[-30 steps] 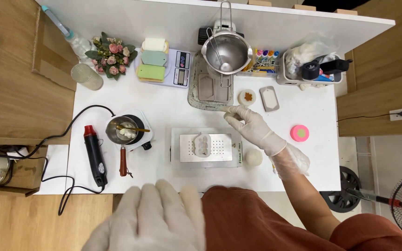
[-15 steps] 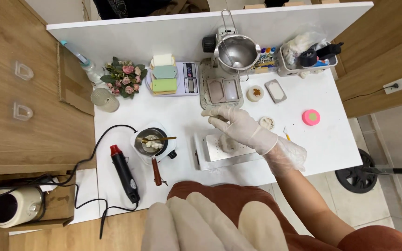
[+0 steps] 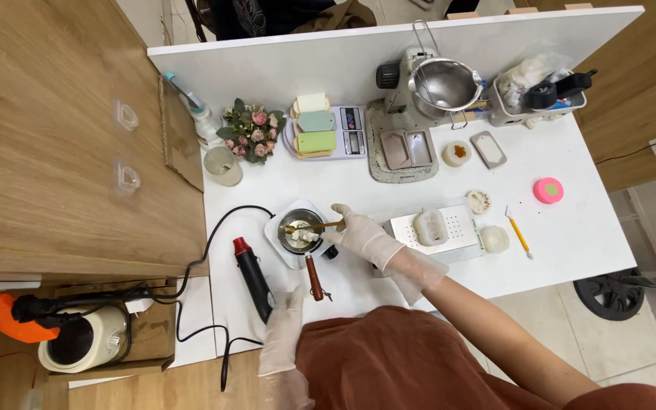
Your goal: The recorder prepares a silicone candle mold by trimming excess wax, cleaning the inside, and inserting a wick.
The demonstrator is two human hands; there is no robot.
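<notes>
My right hand [image 3: 360, 237], in a white glove, holds a gold spoon [image 3: 314, 226] whose bowl lies in a small metal pot [image 3: 299, 228] with white lumps inside. The pot has a brown wooden handle [image 3: 314, 278] and sits on a white hot plate [image 3: 276, 230]. My left hand [image 3: 282, 334], also gloved, rests flat at the table's near edge with nothing in it, just right of a black heat gun with a red tip [image 3: 252, 275].
Right of the pot stands a perforated white tray [image 3: 457, 225] with a pale mould on it. Behind are a scale with pastel bars [image 3: 320, 130], a flower bunch [image 3: 252, 130], a steel pitcher [image 3: 446, 83], a basket [image 3: 533, 95], a pink disc [image 3: 548, 190] and a yellow tool [image 3: 519, 235].
My right hand moved left from the perforated tray to the pot and now holds the spoon. My left hand dropped from in front of the camera to the table edge.
</notes>
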